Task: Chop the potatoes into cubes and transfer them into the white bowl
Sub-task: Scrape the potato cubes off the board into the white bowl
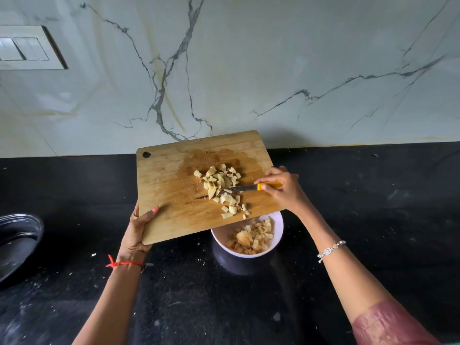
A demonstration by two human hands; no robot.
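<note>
Black counter (373,195) | left hand (138,230): board (174,185) | right hand (281,190): knife (245,188)

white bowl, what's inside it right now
Cut potato pieces lie piled in the white bowl. The tilted cutting board covers its far rim and part of the inside, so anything there cannot be seen.

- Setting: domestic kitchen.
- Black speckled stone counter (211,307) beneath both grips, flecked with crumbs.
- White veined backsplash (273,70) beyond the wooden chopping board (169,175) gripped by the left hand (138,232).
- Switch plate (27,48) on wall, up-left of that grip.
- Right hand (283,192) grips a yellow-handled knife (245,188); white bowl (279,227) of potato pieces (251,239) just below.
</note>
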